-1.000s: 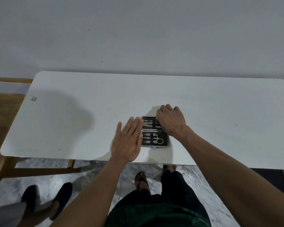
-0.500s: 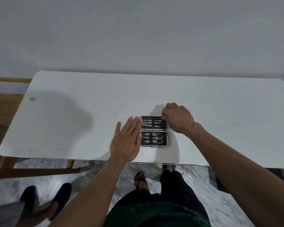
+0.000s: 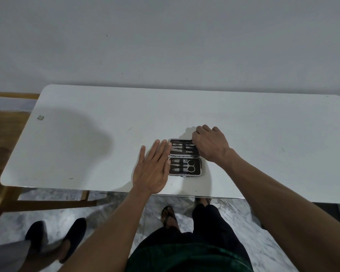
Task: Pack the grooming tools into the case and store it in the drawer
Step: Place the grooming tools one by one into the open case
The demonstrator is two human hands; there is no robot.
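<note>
Right hand (image 3: 210, 145) shifted; case (image 3: 185, 157) full.

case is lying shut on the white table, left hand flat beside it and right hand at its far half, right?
Not quite: the head view shows the case lying open, tools visible in both halves. The left hand is flat beside it and the right hand is at its far half, on the white table.

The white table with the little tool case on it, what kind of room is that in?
Probably a plain room in a home. The white table stands against a bare wall on a marble-patterned floor, and the open grooming case lies on it.
</note>
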